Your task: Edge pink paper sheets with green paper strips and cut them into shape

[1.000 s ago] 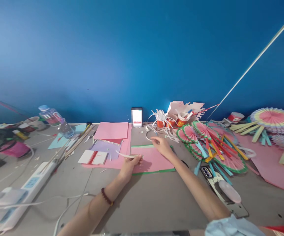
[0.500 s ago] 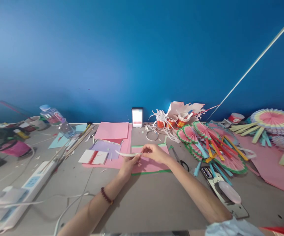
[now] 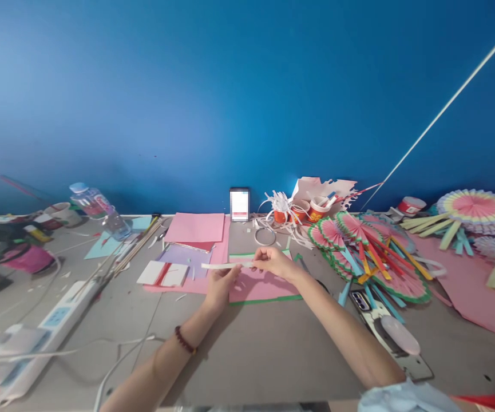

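Observation:
My left hand (image 3: 222, 284) pinches a narrow white strip (image 3: 215, 266), which may be tape or paper; one end sticks out to the left. My right hand (image 3: 273, 263) is closed on the same strip a little farther right, so a short length spans the gap between my fingertips. Below both hands lies a pink sheet (image 3: 260, 288) with green edging along its near and far sides. Scissors (image 3: 325, 284) rest to the right, largely hidden behind my right forearm.
Paper fans (image 3: 371, 246) with coloured strips lie at the right, near a patterned phone (image 3: 393, 337) and a white mouse (image 3: 400, 335). A power strip (image 3: 54, 326), cables and a plastic bottle (image 3: 101, 209) occupy the left. A propped phone (image 3: 239, 204) stands by the blue wall.
My right hand has shifted slightly right, away from my left, and the white strip is now straighter between them. My right forearm now covers more of the scissors.

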A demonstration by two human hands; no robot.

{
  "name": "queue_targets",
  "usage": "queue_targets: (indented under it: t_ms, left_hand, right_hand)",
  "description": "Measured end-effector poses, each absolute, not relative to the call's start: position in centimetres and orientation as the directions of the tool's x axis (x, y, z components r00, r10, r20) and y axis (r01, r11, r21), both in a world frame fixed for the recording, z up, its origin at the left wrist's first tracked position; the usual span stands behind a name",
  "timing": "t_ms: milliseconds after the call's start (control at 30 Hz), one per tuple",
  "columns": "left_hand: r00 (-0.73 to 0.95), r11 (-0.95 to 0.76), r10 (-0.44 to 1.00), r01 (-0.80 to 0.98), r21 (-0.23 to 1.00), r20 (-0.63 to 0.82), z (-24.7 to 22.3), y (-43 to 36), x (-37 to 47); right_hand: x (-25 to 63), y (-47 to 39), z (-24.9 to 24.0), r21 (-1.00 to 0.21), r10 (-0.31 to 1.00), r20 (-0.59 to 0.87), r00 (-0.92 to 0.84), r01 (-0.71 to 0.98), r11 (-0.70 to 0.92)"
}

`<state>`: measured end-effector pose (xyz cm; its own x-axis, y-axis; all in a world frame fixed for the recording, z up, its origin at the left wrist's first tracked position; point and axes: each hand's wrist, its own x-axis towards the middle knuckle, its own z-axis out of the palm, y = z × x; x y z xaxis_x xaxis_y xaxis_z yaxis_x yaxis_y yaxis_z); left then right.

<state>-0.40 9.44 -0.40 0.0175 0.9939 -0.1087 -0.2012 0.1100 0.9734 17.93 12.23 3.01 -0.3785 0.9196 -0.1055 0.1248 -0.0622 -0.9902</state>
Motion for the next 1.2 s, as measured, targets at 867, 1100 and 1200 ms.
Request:
queue_targets:
  t_ms: [867, 1100, 1200]
  left_hand:
    - [-0.074, 0.088, 0.993, -0.130, 0.988, -0.098, 0.3, 9.3, -0.6]
    - [-0.058, 0.068, 0.996, -0.074, 0.995, -0.072, -0.2, 9.3, -0.5]
    - [-0.050, 0.061, 0.997, -0.070, 0.996, -0.065, -0.5, 9.3, -0.5]
  right_hand:
    - [15.8, 10.4, 4.9, -0.481, 0.724, 0.575, -0.380, 0.559, 0.675]
    - [15.2, 10.1, 4.6, -0.326, 0.674, 0.598, -0.434, 0.637, 0.699]
    - [15.1, 9.9, 4.6, -0.295, 0.670, 0.590, -0.451, 0.652, 0.699]
